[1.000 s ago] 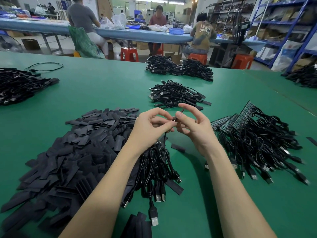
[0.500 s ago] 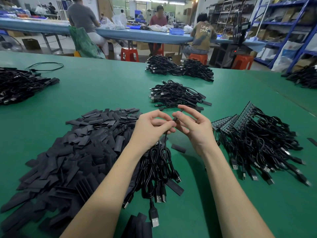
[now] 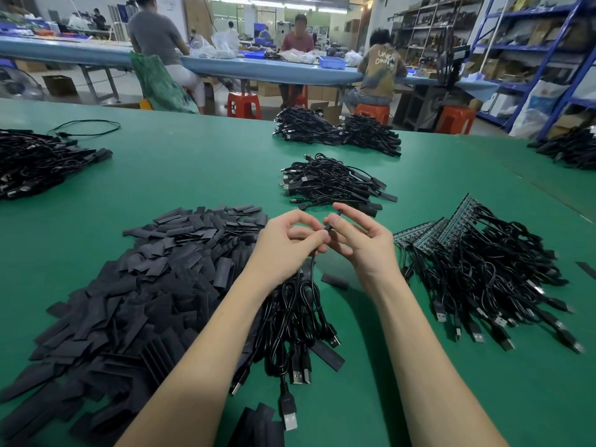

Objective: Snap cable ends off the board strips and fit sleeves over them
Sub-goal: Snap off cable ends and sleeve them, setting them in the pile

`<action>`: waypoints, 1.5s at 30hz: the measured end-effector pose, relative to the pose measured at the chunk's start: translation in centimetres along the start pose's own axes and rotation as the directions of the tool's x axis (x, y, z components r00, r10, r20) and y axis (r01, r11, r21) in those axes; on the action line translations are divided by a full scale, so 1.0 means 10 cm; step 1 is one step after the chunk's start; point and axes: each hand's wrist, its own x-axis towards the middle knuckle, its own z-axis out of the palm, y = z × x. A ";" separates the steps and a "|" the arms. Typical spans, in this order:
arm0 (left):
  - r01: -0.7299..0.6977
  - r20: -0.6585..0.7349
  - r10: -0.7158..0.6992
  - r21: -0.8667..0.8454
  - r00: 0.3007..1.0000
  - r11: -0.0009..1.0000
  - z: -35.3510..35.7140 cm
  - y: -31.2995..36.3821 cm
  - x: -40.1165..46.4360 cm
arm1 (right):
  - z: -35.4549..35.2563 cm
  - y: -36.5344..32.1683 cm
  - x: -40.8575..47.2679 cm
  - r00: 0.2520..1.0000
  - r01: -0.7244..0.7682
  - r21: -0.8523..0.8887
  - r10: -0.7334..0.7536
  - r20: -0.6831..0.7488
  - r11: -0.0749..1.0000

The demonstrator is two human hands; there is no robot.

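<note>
Above the green table, left hand and right hand pinch one cable end | risk: unsteady fingertips could misalign the sleeve.

Bright, even light from ceiling tubes; soft shadows fall under the forearms on the table. Wide-angle bending at the edges, corners slightly blurred.

The table has a smooth, matt green top. The sleeves on the left look like dull, flat black plastic. The cables are shiny black, with bright metal plugs. The far stools are glossy red plastic.
</note>
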 end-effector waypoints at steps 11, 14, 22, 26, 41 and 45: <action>-0.021 0.096 -0.038 0.546 0.995 0.838 0.17 0.05 -0.03 | -0.19 -0.14 0.06 0.935 0.101 0.272 0.002 -0.355 0.957; 0.003 0.032 -0.023 0.505 0.999 0.863 0.17 0.07 0.02 | -0.25 -0.15 0.09 0.921 0.122 0.307 0.007 -0.389 0.944; -0.163 -0.016 0.213 0.592 0.977 0.789 0.19 0.22 0.69 | -0.26 -0.06 0.14 0.926 -0.145 0.221 0.211 -0.313 0.964; -0.233 0.013 0.311 0.693 0.950 0.682 0.20 0.30 1.22 | -0.28 -0.01 0.16 0.926 -0.197 0.126 0.226 -0.303 0.972; -0.182 0.131 0.135 0.838 0.982 0.514 0.40 0.01 1.48 | -0.26 0.04 0.18 0.932 -0.227 0.047 0.231 -0.278 0.973; -0.153 0.051 0.162 0.673 0.986 0.724 0.21 0.10 1.02 | -0.21 0.09 0.18 0.945 -0.217 -0.111 0.180 -0.274 0.970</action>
